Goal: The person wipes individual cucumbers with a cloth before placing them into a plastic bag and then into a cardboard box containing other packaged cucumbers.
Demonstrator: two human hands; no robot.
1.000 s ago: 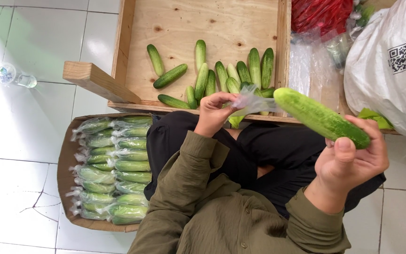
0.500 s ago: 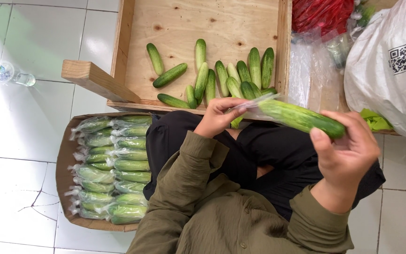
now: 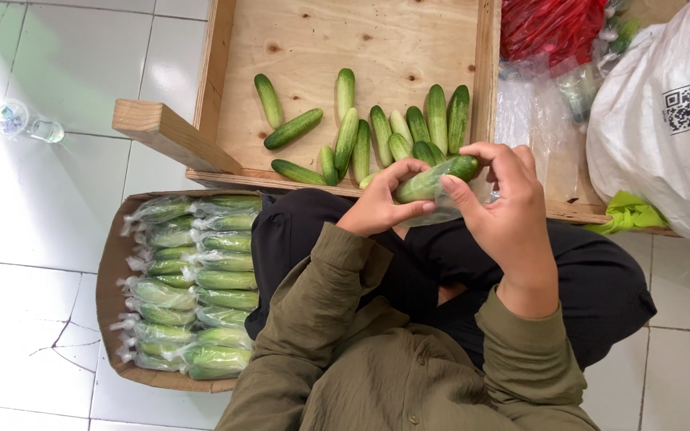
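Our left hand [image 3: 381, 206] and right hand [image 3: 505, 209] now grip one cucumber [image 3: 434, 177] (its clear bag [image 3: 449, 214] mostly hidden), drawn in closer than before.

Loose cucumbers [image 3: 377, 136] lie in the wooden crate [image 3: 225, 104] ahead, a cardboard box [image 3: 109, 279] of bagged cucumbers [image 3: 193, 287] at left, sacks [image 3: 664, 120] right.
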